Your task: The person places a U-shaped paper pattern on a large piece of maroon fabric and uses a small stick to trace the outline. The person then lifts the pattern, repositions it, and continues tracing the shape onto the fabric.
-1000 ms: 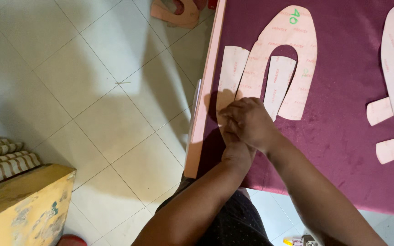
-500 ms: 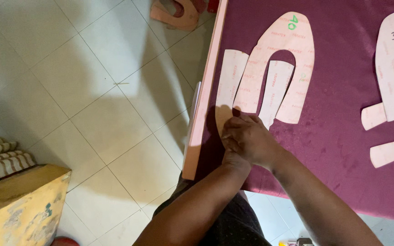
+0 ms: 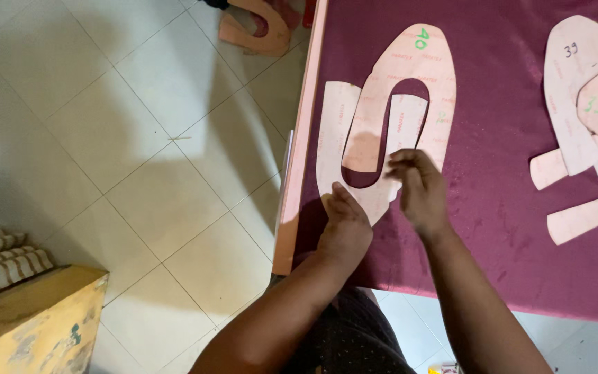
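Note:
A pale pink U-shaped paper pattern point(image 3: 429, 76) lies on the maroon cloth-covered table point(image 3: 500, 228), with two narrow strip pieces point(image 3: 331, 125) beside and inside it. My left hand point(image 3: 344, 225) presses its fingertips on the pattern's near curved end by the table edge. My right hand point(image 3: 417, 190) rests fingers down on the pattern's lower right arm, next to the inner strip point(image 3: 404, 125). Neither hand lifts a piece off the table.
More pale pattern pieces point(image 3: 579, 104) lie at the table's right. A wooden table edge point(image 3: 299, 152) runs along the left. White tiled floor point(image 3: 119, 138) lies left, with a cut shape point(image 3: 254, 28) on it and a yellow wooden box point(image 3: 29, 325) bottom left.
The hands, clasped together over the pattern's near end, have separated; the left stays on the curved end and the right has moved right onto the arm. The view has shifted closer.

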